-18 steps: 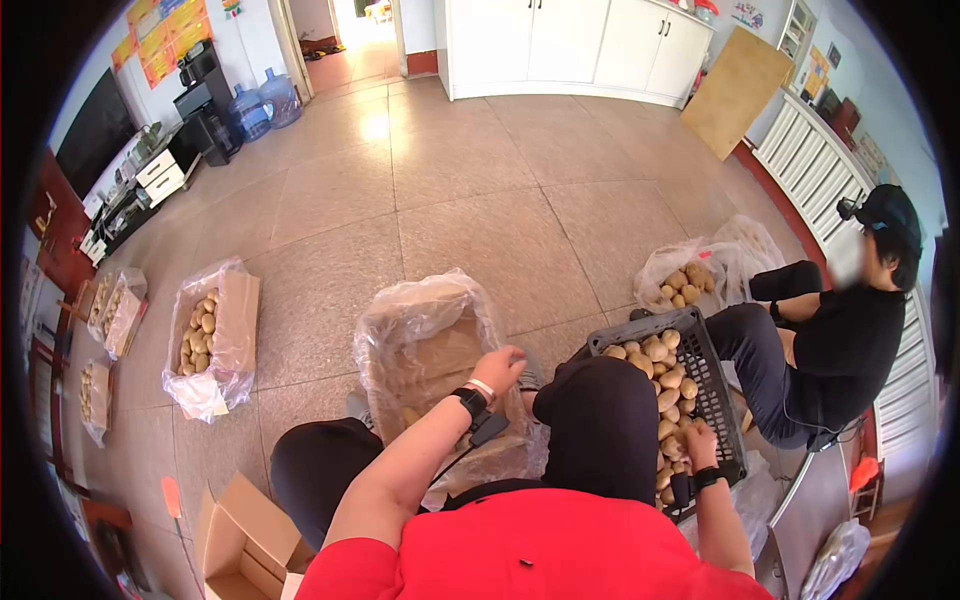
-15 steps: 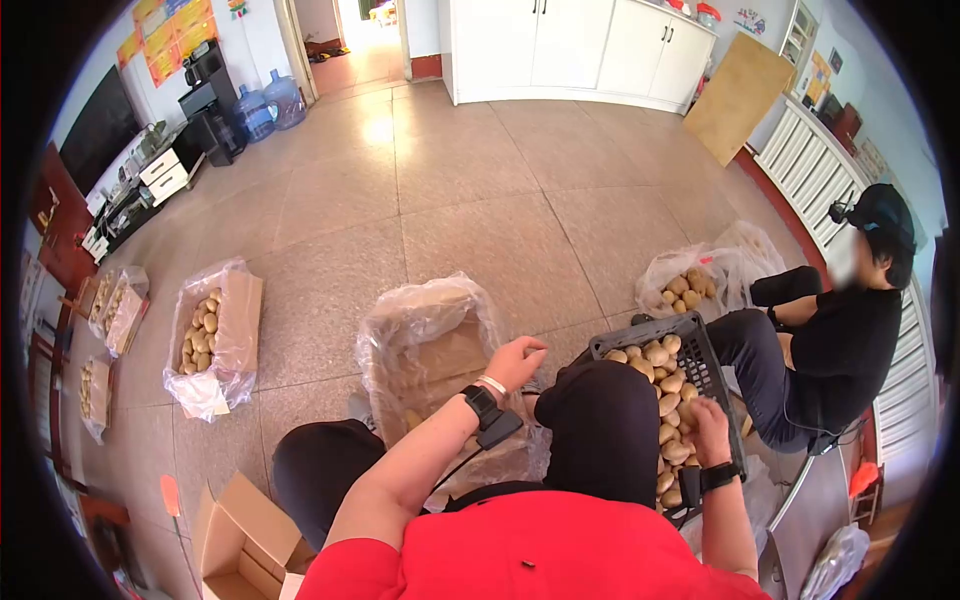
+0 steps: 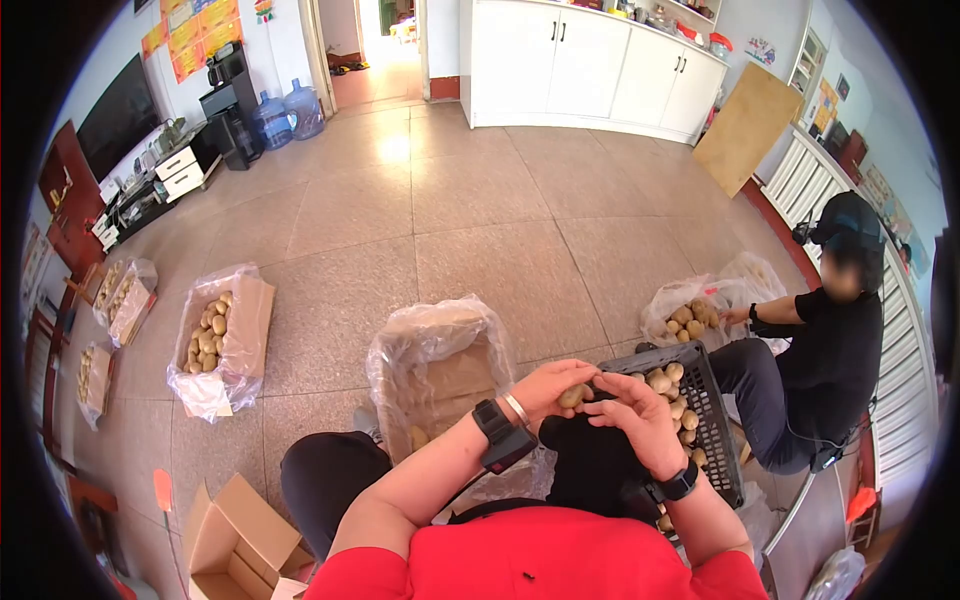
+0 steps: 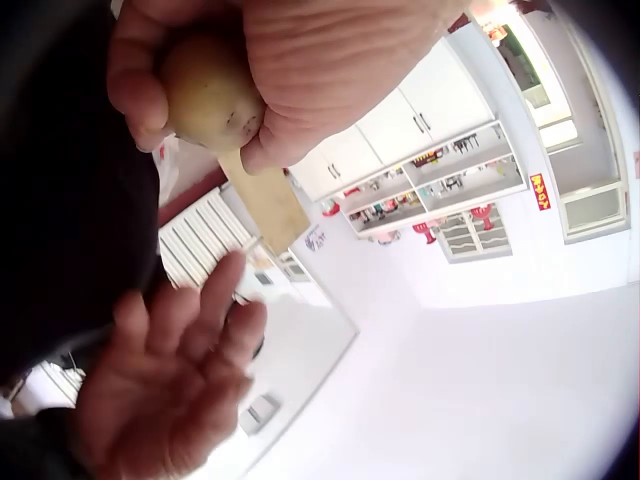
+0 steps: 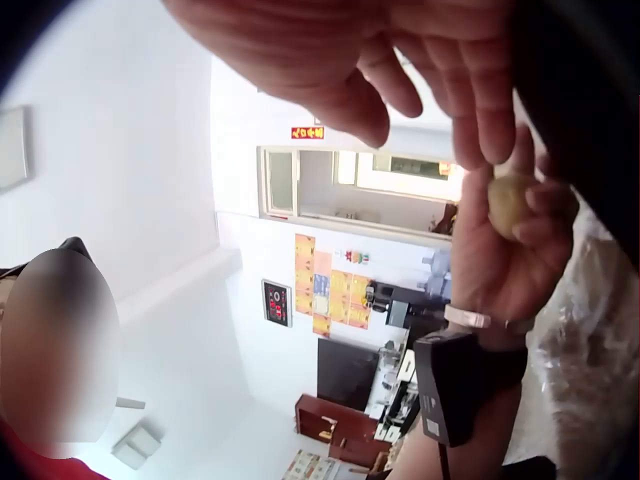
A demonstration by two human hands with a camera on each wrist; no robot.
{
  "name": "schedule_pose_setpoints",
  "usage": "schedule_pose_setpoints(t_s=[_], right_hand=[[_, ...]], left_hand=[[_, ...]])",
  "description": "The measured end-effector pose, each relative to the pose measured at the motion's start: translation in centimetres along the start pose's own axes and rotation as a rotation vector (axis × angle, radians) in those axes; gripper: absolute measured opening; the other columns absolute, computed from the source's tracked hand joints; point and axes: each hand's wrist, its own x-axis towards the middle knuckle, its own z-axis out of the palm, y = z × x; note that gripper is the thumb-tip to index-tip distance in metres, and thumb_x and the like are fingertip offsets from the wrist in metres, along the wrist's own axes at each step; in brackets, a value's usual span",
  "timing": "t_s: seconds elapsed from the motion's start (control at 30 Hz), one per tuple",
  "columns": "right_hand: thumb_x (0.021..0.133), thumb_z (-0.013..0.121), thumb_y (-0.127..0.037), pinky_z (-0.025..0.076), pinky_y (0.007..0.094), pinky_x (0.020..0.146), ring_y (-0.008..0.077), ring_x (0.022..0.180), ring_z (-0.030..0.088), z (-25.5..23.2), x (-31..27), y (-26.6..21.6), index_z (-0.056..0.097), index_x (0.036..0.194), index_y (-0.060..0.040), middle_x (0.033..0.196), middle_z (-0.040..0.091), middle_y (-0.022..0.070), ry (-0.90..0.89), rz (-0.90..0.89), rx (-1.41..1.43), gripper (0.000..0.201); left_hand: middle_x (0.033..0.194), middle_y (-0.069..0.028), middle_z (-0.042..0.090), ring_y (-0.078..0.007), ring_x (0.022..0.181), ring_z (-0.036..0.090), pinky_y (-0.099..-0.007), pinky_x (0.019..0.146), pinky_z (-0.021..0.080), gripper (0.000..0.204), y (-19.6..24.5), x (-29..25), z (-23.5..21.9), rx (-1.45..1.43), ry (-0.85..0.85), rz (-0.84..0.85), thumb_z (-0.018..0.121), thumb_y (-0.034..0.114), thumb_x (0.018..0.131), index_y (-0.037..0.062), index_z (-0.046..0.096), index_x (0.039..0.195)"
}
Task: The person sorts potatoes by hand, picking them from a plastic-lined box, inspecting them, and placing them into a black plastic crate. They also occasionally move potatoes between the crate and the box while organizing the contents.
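Note:
One potato (image 3: 571, 396) is pinched between the thumb and fingers of my left hand (image 3: 553, 390), above my right knee. In the left wrist view the same potato (image 4: 212, 92) fills the grip of the left hand (image 4: 320, 75). My right hand (image 3: 640, 420) is beside it, fingers extended and holding nothing; the left wrist view shows its palm (image 4: 170, 385) turned up. Beyond that hand, a black crate (image 3: 722, 455) of potatoes stands by my right leg. A plastic-lined box (image 3: 385, 345) with a little in its lower left lies in front of me.
Left of the lined box is another box of potatoes (image 3: 258, 325), with smaller ones farther left. An opened cardboard box (image 3: 215, 530) lies near left. At right a seated person (image 3: 830, 350) reaches to a plastic bag (image 3: 660, 300) of potatoes.
My right hand has moved from the crate up and left to beside my left hand. A potato now shows in my left hand. The seated person has leaned forward, an arm out to the bag.

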Motion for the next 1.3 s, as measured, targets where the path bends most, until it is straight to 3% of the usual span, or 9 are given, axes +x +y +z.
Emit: schedule_pose_setpoints(t_s=[0.1, 0.3, 0.37, 0.47, 0.53, 0.63, 0.77, 0.87, 1.3], right_hand=[[0.086, 0.054, 0.003, 0.054, 0.0246, 0.07, 0.0157, 0.081, 0.066, -1.6, -0.9, -0.5, 0.056, 0.114, 0.0014, 0.096, 0.064, 0.0093, 0.187, -0.109, -0.125, 0.028], [0.088, 0.056, -0.009, 0.05, 0.0225, 0.059, 0.0117, 0.07, 0.062, -13.4, -2.8, 5.8, 0.058, 0.1, 0.0004, 0.083, 0.061, 0.004, 0.591, -0.051, -0.398, 0.015], [0.077, 0.066, -0.022, 0.05, 0.0348, 0.06, 0.0268, 0.07, 0.065, -18.9, -5.0, 11.8, 0.061, 0.09, 0.0022, 0.072, 0.064, 0.0172, 0.594, -0.041, -1.073, 0.027], [0.073, 0.062, -0.034, 0.05, 0.0427, 0.072, 0.0386, 0.085, 0.063, -22.5, -9.5, 17.3, 0.064, 0.092, 0.0014, 0.086, 0.064, 0.0265, 0.299, 0.465, -1.339, 0.04], [0.077, 0.055, -0.04, 0.048, 0.0448, 0.083, 0.0409, 0.095, 0.06, -22.9, -12.1, 19.2, 0.063, 0.1, 0.0031, 0.096, 0.064, 0.0258, 0.111, 0.633, -1.496, 0.05], [0.082, 0.049, -0.041, 0.047, 0.0432, 0.085, 0.0379, 0.099, 0.06, -23.7, -13.2, 21.9, 0.061, 0.107, -0.0003, 0.103, 0.063, 0.0236, -0.147, 0.887, -1.5, 0.049], [0.086, 0.042, -0.04, 0.047, 0.0422, 0.087, 0.0352, 0.102, 0.06, -22.6, -13.1, 21.4, 0.06, 0.113, -0.0072, 0.109, 0.062, 0.0223, -0.149, 0.963, -1.626, 0.047], [0.087, 0.041, -0.04, 0.046, 0.0429, 0.088, 0.0353, 0.103, 0.059, -22.8, -12.7, 21.3, 0.06, 0.114, -0.0078, 0.111, 0.061, 0.0223, -0.185, 0.968, -1.527, 0.046], [0.085, 0.048, -0.043, 0.048, 0.0435, 0.085, 0.0358, 0.1, 0.061, -22.8, -12.7, 22.9, 0.061, 0.107, 0.0025, 0.103, 0.063, 0.0247, 0.119, 1.038, -1.472, 0.052]], left_hand=[[0.091, -0.0048, 0.058, -0.0121, 0.072, 0.056, -0.0227, 0.055, 0.046, 0.03, -2.7, 1.5, -4.4, -0.021, 0.094, -0.039, 0.058, 0.031, 0.09, 0.0061, 0.058, 0.106], [0.072, -0.0132, 0.066, -0.0212, 0.075, 0.066, -0.0342, 0.06, 0.051, 0.031, -12.7, 1.6, -16.4, 0.848, 0.708, -0.268, 0.061, 0.03, 0.078, 0.0042, 0.066, 0.095], [0.093, -0.0168, 0.068, -0.0289, 0.09, 0.065, -0.0386, 0.074, 0.05, 0.037, -16.4, -0.2, -19.3, 1.23, 0.726, -0.286, 0.059, 0.032, 0.075, 0.0068, 0.067, 0.101], [0.107, -0.0149, 0.065, -0.0302, 0.102, 0.061, -0.0397, 0.086, 0.045, 0.039, -19.3, -1.5, -21.6, 1.342, 0.69, -0.563, 0.06, 0.034, 0.074, 0.0093, 0.068, 0.103], [0.113, -0.0143, 0.063, -0.0296, 0.107, 0.059, -0.0398, 0.091, 0.041, 0.042, -18.4, -2.9, -20.1, 1.668, 0.287, -0.809, 0.062, 0.037, 0.073, 0.0106, 0.068, 0.105], [0.111, -0.0131, 0.064, -0.0284, 0.107, 0.06, -0.0402, 0.09, 0.04, 0.043, -19.4, -2.7, -21.5, 1.693, 0.251, -0.79, 0.063, 0.039, 0.072, 0.0123, 0.068, 0.106], [0.11, -0.0122, 0.065, -0.0265, 0.106, 0.06, -0.0392, 0.089, 0.041, 0.042, -19.2, -2.9, -22.4, 1.631, 0.275, -0.739, 0.065, 0.041, 0.071, 0.0117, 0.07, 0.102], [0.115, -0.0044, 0.063, -0.0252, 0.107, 0.059, -0.0385, 0.088, 0.046, 0.035, -19.8, -2.5, -23.6, 1.515, 0.402, -0.84, 0.066, 0.024, 0.074, 0.0257, 0.067, 0.109], [0.107, -0.0206, 0.063, -0.0308, 0.105, 0.06, -0.0377, 0.089, 0.046, 0.034, -20.1, -2.4, -24.6, 1.157, 1.034, -0.672, 0.054, 0.026, 0.08, 0.0005, 0.069, 0.098]])
